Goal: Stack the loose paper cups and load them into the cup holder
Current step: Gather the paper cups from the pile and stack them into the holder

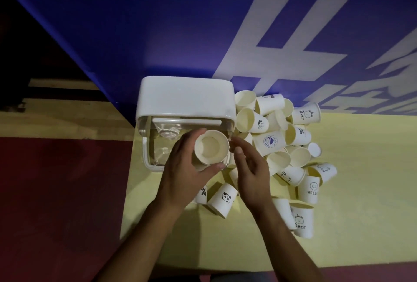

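Holding the cup (211,149) level is advised: it is clasped by the left hand (185,174) over the holder (185,96); the right hand (250,169) is held slack, empty, beside it.

Yellow table (361,191), white cup holder (187,96), paper cups (270,142) heaped beside it

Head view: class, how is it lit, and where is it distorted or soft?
Head view: dim, brightest on the yellow table and loose cups; upper left corner nearly black; wide-angle lens splays the blue wall; the cup holder has a faint clear body.
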